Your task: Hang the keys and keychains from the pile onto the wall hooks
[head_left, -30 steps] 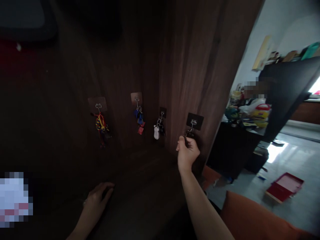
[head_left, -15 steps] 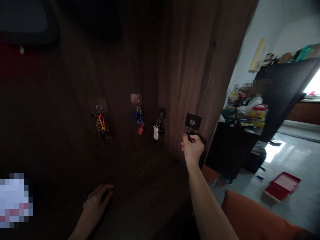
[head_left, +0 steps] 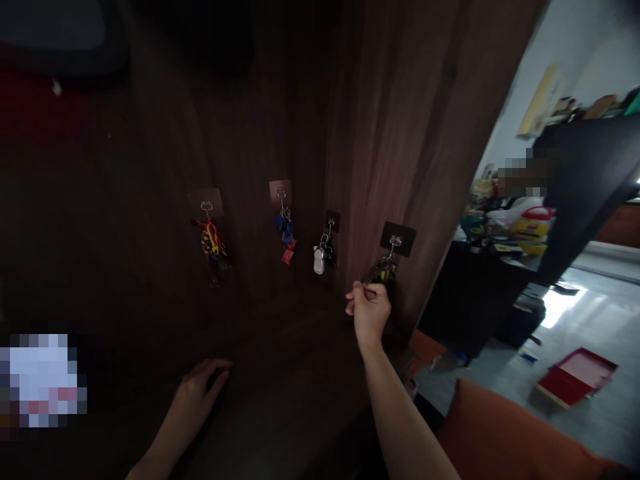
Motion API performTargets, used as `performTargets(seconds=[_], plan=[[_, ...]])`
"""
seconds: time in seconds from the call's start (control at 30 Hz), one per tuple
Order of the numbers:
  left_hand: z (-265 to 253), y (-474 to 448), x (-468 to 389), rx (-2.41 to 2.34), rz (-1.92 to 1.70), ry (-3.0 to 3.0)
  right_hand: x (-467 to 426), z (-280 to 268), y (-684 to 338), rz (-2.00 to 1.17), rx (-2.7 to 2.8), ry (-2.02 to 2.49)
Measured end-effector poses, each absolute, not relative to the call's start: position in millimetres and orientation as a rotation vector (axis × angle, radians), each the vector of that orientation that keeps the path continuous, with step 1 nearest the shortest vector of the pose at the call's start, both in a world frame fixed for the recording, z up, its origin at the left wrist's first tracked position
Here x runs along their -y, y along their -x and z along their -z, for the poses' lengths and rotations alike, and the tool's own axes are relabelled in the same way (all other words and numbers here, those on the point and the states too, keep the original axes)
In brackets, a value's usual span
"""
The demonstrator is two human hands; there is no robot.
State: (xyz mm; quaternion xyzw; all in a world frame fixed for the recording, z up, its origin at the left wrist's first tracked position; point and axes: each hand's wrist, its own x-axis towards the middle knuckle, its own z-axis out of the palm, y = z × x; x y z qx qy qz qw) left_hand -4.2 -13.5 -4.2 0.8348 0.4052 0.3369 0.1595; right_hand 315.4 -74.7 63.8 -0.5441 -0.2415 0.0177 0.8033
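My right hand [head_left: 371,312] is just below and left of a bunch of keys [head_left: 384,271] with a yellowish-green part. The bunch hangs from a metal hook [head_left: 395,241] on a dark square pad. My fingers are loosely bent and slightly apart, and I see nothing held in them. My left hand [head_left: 203,387] lies on the dark wooden surface [head_left: 280,380], thumb apart from the fingers, holding nothing. Further left hang keys with a silver tag [head_left: 319,259], keys with blue and red tags [head_left: 287,235], and a red, yellow and blue braided cord [head_left: 213,241].
Dark wooden panels [head_left: 370,133] meet in a corner behind the hooks. At right are an orange cushion [head_left: 510,433], a black cabinet [head_left: 460,293] with bags on top, and an open red box [head_left: 577,377] on the floor. A pixelated pale patch is at lower left.
My right hand has moved down and left, off the hanging keys, which now show on their hook. My left hand stays on the surface. The view has shifted slightly.
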Motion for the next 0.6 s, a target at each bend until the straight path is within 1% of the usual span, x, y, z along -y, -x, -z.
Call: performTargets(seconds=[0.27,0.47,0.6], plan=[[-4,13,15,-1.276,-1.016,-2.273,54,-39,-279,-0.209,0.790,1.226],[-8,35,5,-1.542,-1.162,-2.088,44,-2,-250,-0.333,1.199,1.341],[-15,52,1,-1.655,-1.031,-2.002,46,11,-240,-0.420,1.483,1.417]])
